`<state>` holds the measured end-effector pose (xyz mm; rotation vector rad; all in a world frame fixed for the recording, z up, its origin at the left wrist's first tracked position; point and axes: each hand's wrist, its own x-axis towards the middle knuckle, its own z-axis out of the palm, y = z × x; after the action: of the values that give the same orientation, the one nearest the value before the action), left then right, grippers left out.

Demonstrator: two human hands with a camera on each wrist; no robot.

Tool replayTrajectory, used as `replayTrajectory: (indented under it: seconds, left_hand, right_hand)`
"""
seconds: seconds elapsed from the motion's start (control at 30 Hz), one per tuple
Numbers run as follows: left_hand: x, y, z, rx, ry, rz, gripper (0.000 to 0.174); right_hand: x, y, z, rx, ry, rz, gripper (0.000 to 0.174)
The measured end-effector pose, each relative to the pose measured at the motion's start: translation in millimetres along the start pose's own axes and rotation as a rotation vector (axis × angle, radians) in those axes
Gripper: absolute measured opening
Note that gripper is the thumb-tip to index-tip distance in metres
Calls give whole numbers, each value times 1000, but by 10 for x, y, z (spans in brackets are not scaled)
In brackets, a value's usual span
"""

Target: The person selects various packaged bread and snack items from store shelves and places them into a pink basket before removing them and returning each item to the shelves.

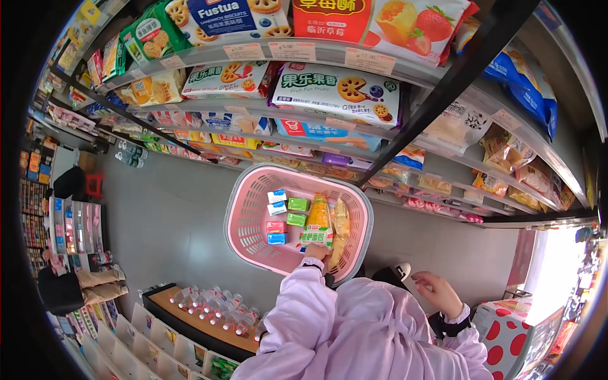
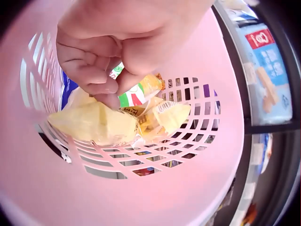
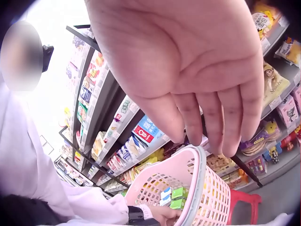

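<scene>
My left hand [image 1: 316,251] reaches into a pink shopping basket [image 1: 235,221] and pinches the end of a bread package [image 1: 315,235], yellow with a white and green label. In the left wrist view the curled fingers and thumb hide part of that package. Beside it in the basket lies a pale yellow snack bag [image 1: 341,228]. Small green boxes [image 1: 297,204], white-blue boxes [image 1: 277,208], a red box [image 1: 275,227] and a blue box [image 1: 277,239] lie on the basket's other side. My right hand [image 1: 438,294] hovers away from the basket, fingers loosely extended, holding nothing.
Shelves of biscuits [image 1: 335,95] and packaged snacks rise just beyond the basket. A red stool [image 3: 244,207] shows by the basket. Bottles [image 1: 215,308] stand on a low counter behind on the left. Another person's legs [image 1: 101,285] show at far left.
</scene>
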<state>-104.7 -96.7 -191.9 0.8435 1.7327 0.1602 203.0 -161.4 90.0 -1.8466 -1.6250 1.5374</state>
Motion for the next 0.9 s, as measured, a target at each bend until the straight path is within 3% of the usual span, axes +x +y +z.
replayTrajectory:
  seconds: [0.03,0.13,0.37,0.4,0.47,0.57,0.7,0.9]
  left_hand:
    - [83,-84,95,-250,20,-139,14]
    - [398,-370,347,-515,24,-361,11]
    - [83,-206,3,-1080,-146,-125,15]
    - [-19,-60,-141,-1127,-83,-156,9]
    - [-580,440,-447,-1064,35,-60,5]
    - [-742,522,-683,-1167,15,165,8]
    - [-1270,780,-906,-1115,-24,378,6]
    - [-2455,1243,-912,-876,-30,646,6]
  right_hand:
    - [8,1,12,6,8,-5,28]
    - [-1,23,39,5,28,-22,27]
    - [-5,26,1,-55,8,-87,29]
    - [11,12,-6,-54,-13,-98,29]
    - [49,-35,-13,-51,-31,-116,30]
    - [168,-75,12,-110,-110,-182,30]
    - [435,0,168,-161,-162,-421,29]
    - [647,-267,211,77,-557,-473,38]
